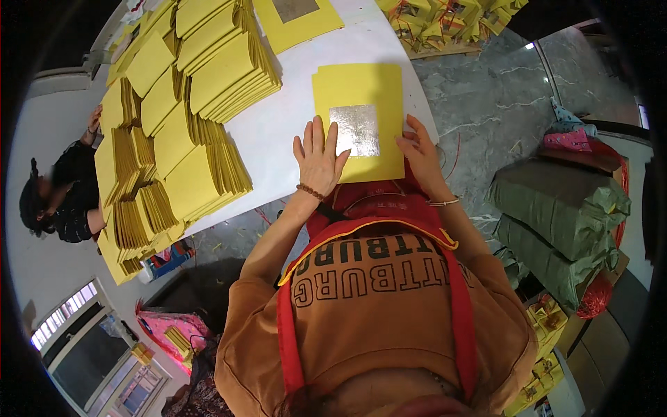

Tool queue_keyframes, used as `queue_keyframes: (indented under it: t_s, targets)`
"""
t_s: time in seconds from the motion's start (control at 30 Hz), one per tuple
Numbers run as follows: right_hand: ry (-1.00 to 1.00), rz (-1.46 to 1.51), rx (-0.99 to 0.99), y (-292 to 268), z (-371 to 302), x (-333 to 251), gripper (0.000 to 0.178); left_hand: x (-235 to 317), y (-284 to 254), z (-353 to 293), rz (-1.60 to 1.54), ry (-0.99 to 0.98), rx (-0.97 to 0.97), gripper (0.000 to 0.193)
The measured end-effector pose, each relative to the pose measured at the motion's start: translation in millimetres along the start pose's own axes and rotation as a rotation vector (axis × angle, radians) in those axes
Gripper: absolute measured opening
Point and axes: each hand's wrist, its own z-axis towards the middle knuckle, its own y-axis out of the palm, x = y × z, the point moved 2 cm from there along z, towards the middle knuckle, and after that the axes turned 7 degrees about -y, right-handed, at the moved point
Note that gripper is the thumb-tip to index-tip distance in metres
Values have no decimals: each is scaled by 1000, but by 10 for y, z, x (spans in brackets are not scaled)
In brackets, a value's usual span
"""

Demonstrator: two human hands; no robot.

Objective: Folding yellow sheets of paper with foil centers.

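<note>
In front of me a yellow sheet of paper with a shiny silver square (356,80) lies at the near edge of the white table, on at least one more yellow sheet whose corner shows at the upper left. My left hand (319,160) rests flat over its left side, fingers stretched, their tips at the edge of the silver square (361,132). At the right edge of the paper is my right hand (421,149), its fingers loosely bent and apart. Whether its fingertips touch the paper I cannot tell.
Folded yellow paper bundles (229,76) are piled on the table's left. Another yellow sheet (309,31) with a dull square lies at the far side. A person in black (73,184) stands beyond the bundles. Green wrapped bales (556,201) stand on the right, yellow paper pieces (445,24) beyond the table.
</note>
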Motion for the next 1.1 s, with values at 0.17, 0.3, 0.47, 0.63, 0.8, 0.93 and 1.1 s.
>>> queue_keyframes:
  t_s: [0.17, 0.3, 0.47, 0.63, 0.8, 0.93, 1.1]
  targets:
    - [54, 114, -50, 33, 0, -10, 53, 87, 58, 156, -70, 29, 75, 55]
    - [87, 51, -78, -19, -106, 46, 52, 91, 44, 187, -56, 58, 45, 52]
    - [-96, -340, -92, -40, -319, 55, 46, 83, 41, 194, -111, 40, -1, 52]
    - [-180, -498, -72, -33, -374, 86, 43, 75, 40, 232, -165, 42, 18, 53]
    - [19, -177, -23, -37, -382, 39, 42, 90, 35, 244, -165, 35, 39, 53]
    - [424, 293, 44, 24, -429, 177, 38, 126, 84, 236, -244, 37, 80, 54]
    - [455, 630, 185, -27, -439, 119, 30, 167, -112, 374, -131, 21, 74, 56]
